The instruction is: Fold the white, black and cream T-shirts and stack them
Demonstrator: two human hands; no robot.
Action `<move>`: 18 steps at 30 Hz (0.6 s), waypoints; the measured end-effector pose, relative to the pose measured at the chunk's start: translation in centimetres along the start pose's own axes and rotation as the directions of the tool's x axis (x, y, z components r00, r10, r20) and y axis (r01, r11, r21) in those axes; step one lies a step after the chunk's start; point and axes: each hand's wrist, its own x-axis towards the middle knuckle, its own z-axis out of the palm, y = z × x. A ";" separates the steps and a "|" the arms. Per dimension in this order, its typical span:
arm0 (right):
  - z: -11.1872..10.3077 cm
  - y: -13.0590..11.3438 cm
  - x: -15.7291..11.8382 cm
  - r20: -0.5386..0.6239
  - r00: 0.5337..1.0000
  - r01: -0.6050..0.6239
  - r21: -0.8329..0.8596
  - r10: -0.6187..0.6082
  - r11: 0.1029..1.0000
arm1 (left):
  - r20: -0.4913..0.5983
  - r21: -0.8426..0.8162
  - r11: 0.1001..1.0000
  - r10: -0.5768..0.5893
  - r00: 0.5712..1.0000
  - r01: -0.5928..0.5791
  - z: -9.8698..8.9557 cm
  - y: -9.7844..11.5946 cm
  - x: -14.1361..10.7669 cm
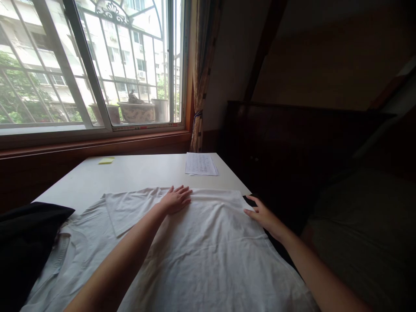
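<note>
A white T-shirt [208,247] lies spread over the table, its neckline to the left and its hem to the right. Wrinkles run across its body, and one sleeve [121,212] lies flat near the far side. My left hand [176,199] rests palm down on the shirt near its far edge, fingers stretched out. At the hem's far right corner is my right hand [261,213], thumb and fingers apart around the shirt's edge. Whether any cloth is pinched there I see no sign of. Black cloth [282,251] shows beneath the hem.
The white table [143,171] bears a yellow sticky note [106,160] at the far left and printed sheets [200,164] at the far right. Dark fabric [29,242] lies at the left, by the neckline. Behind are a barred window [130,65] and a tied curtain [198,104].
</note>
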 end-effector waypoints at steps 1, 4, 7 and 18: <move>-0.2 -0.1 -0.5 0.005 1.000 0.011 0.001 -0.011 1.000 | 0.011 -0.002 1.000 0.001 1.000 -0.001 -0.1 0.0 0.0; -0.8 -0.1 -2.0 -0.018 1.000 0.011 -0.026 -0.011 1.000 | 0.038 -0.008 1.000 -0.003 0.999 0.003 -0.4 0.1 0.0; -0.8 0.5 -3.3 0.034 0.998 -0.059 -0.064 0.062 0.996 | 0.054 -0.017 1.000 -0.003 0.999 0.004 -0.8 0.3 0.0; -2.8 -2.4 -1.9 0.360 0.902 -0.075 -0.415 0.239 0.907 | -0.082 -0.058 0.990 0.125 0.989 -0.130 -1.9 0.8 -1.8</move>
